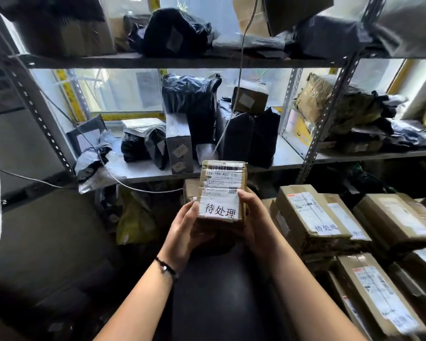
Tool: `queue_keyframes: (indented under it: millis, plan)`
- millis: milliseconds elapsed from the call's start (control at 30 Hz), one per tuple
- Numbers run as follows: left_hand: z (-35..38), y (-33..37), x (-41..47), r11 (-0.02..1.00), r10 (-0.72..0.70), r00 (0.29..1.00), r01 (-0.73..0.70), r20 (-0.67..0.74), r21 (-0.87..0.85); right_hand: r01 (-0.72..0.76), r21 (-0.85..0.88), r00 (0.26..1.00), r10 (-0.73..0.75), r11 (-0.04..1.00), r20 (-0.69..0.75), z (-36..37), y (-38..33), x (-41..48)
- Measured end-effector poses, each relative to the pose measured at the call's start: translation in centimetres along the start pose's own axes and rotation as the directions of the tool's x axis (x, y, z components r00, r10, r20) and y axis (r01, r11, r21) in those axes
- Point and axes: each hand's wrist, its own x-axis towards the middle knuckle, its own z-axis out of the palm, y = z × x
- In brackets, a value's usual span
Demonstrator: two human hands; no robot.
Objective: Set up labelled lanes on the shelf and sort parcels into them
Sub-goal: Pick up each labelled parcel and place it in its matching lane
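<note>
The small cardboard parcel (221, 185) is up in the air between the person's two hands, tilted back so its front faces them, just in front of and below the front edge of the middle shelf board (288, 157). A printed shipping label covers most of that front, and below it sits a white slip (220, 210) handwritten "待处理". The left hand (186, 228) cups the lower left corner, fingers curled round behind and the thumb lying at the slip's left edge. The right hand (255, 217) grips the right side, thumb pressed on the front by the slip's upper corner, the fingers hidden behind. A black bracelet (166, 267) circles the left wrist. Just right of the parcel, a stack of cardboard boxes (384, 217) is piled up, and one box (312, 212) carries a slip with the same characters. On the shelf board behind stand black plastic mailers (190, 99) and an upright grey box (178, 143). A white cable (133, 187) droops across the shelf's front edge, with a yellow bag (133, 217) underneath.
</note>
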Motion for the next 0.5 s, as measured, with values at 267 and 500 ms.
queue_keyframes:
  millis: [267, 500]
  plan:
    - [3.0, -3.2, -1.8, 0.994, -0.094, 0.991, 0.099, 0.094, -0.053, 0.098, -0.165, 0.946, -0.143, 0.981, -0.292, -2.3, -0.1, -6.1]
    - [5.7, -8.3, -4.1, 0.980, -0.200, 0.954, 0.189, 0.223, 0.069, -0.087, -0.277, 0.888, -0.052, 0.957, -0.457, -7.5, 0.6, -13.7]
